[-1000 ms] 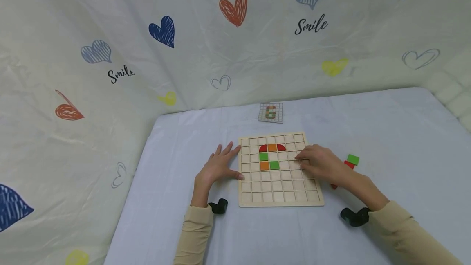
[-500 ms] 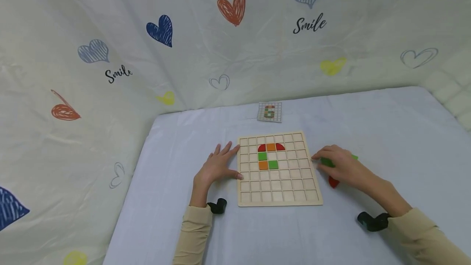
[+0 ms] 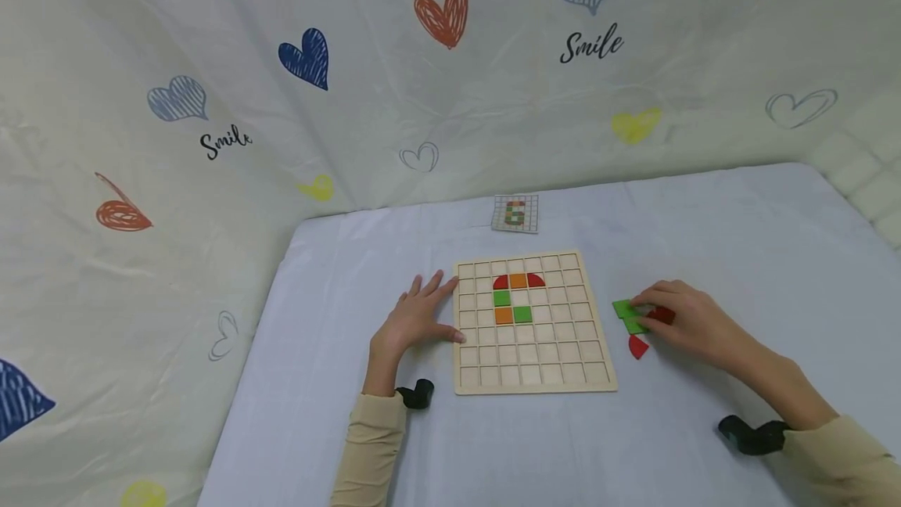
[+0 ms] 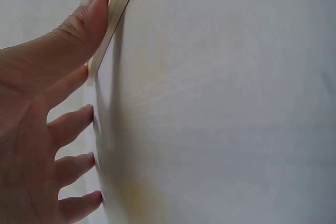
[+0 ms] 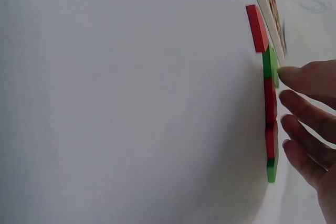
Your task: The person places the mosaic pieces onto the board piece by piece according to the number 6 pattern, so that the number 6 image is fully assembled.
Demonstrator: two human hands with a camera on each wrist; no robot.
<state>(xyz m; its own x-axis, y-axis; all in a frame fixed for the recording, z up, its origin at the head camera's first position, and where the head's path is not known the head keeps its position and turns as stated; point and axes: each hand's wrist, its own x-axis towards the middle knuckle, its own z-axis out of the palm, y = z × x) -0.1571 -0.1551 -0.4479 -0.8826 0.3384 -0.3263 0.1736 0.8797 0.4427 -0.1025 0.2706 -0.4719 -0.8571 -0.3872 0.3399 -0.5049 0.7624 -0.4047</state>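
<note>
A wooden grid board [image 3: 563,354] lies on the white-covered table. In its cells sit red quarter-rounds [image 3: 536,280], orange squares [image 3: 504,316] and green squares [image 3: 522,314]. My left hand [image 3: 415,319] spreads its fingers at the board's left side, the thumb resting on the edge. Right of the board, my right hand [image 3: 686,319] hovers with bent fingers over loose tiles, pinching nothing that I can see. Among these are green tiles [image 3: 622,308], a red quarter-round [image 3: 637,347] and a red tile [image 3: 660,314] partly covered by the fingers. The right wrist view shows fingertips just above a green tile [image 5: 268,64].
Behind the board lies a small card [image 3: 515,213] printed with a coloured pattern on a grid. A curtain [image 3: 493,100] with printed hearts hangs at the table's back and left. Black wrist devices [image 3: 755,435] sit at both wrists.
My right hand has moved right, from over the board's right side to the loose tiles, uncovering green and red ones. The left hand stays at the board's edge.
</note>
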